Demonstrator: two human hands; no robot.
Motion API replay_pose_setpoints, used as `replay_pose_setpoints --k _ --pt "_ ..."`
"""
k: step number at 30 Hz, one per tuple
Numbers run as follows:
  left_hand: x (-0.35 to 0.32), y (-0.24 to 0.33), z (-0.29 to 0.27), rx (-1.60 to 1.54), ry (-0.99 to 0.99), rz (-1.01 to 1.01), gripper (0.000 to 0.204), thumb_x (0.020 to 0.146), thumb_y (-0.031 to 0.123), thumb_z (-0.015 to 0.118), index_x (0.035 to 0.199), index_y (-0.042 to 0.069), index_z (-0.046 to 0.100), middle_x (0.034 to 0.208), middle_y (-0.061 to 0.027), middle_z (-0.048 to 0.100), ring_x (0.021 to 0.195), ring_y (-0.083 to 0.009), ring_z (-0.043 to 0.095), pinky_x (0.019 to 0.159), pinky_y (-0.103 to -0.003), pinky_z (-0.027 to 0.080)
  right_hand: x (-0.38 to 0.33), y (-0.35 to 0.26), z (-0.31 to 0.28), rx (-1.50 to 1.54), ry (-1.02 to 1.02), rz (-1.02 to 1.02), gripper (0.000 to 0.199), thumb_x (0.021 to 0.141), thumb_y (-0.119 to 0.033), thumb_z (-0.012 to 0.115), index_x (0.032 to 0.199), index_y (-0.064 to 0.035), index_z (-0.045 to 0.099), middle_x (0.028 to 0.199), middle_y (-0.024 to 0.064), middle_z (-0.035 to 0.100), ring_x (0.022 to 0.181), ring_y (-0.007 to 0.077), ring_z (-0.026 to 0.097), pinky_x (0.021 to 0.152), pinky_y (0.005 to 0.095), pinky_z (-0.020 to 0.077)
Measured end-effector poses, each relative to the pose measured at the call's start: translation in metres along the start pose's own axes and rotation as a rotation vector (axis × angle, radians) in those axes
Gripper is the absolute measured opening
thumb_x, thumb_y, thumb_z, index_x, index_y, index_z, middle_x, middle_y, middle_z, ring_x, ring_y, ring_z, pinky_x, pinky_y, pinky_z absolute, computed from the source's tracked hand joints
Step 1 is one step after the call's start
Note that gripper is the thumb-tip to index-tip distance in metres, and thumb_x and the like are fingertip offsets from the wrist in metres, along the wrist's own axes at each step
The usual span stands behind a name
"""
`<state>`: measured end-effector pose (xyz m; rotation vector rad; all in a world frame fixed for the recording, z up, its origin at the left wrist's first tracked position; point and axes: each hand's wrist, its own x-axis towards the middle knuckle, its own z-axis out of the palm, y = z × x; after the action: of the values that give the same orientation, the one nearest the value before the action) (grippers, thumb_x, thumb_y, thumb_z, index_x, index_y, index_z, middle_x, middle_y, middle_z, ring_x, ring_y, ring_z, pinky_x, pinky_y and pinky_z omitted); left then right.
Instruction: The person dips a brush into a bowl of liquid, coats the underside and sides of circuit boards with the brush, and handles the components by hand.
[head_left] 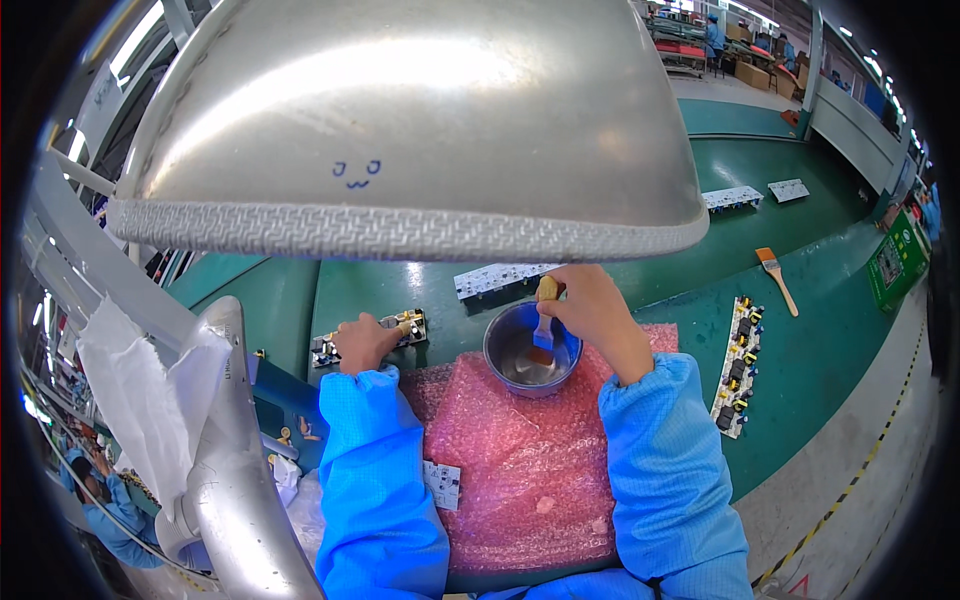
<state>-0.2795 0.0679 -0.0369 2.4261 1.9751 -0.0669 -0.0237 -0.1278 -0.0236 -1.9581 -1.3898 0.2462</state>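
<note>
In my right hand [592, 312] is a paint brush [546, 312], gripped by its wooden handle. Its bristles point down into a round metal pot [492, 352], and a little liquid seems to lie at the pot's bottom. To the left, my left hand [364, 343] grips a circuit board [411, 322] crowded with components, lying on the green bench. Part of that board is hidden under the fingers. The pot stands at the far edge of a pink bubble-wrap sheet [530, 470] between my blue sleeves.
A curved metal hood [420, 130] hangs over the bench. Further boards lie at the back [495, 281] and right [738, 370], near a second brush [777, 280]. A small white board [442, 485] rests by my left sleeve. A metal duct [235, 470] rises at left.
</note>
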Motion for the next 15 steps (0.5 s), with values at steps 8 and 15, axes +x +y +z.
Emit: replay_pose_setpoints --k 8,15 --pt "0.003 0.003 0.004 -0.005 0.026 0.04 0.071 0.068 0.061 0.064 0.101 0.0 0.064 0.1 -0.0247 0.064 0.098 -0.0397 0.06 0.085 -0.046 0.046 -0.003 -0.006 -0.017 0.082 0.047 -0.049 0.023 0.072 -0.019 0.07 0.087 -0.0024 0.064 0.089 0.0185 0.062 0.085 0.0366 0.059 0.074 0.0431 0.0468" --pt "-0.002 0.008 -0.014 -0.133 0.029 0.033 0.062 0.069 0.057 0.065 0.095 0.0 0.067 0.095 -0.0253 0.065 0.091 -0.0402 0.062 0.081 -0.044 0.048 -0.004 -0.012 -0.042 0.274 0.258 -0.086 0.019 0.072 -0.015 0.068 0.082 0.0014 0.064 0.078 0.0198 0.064 0.071 0.0352 0.063 0.066 0.0388 0.049"
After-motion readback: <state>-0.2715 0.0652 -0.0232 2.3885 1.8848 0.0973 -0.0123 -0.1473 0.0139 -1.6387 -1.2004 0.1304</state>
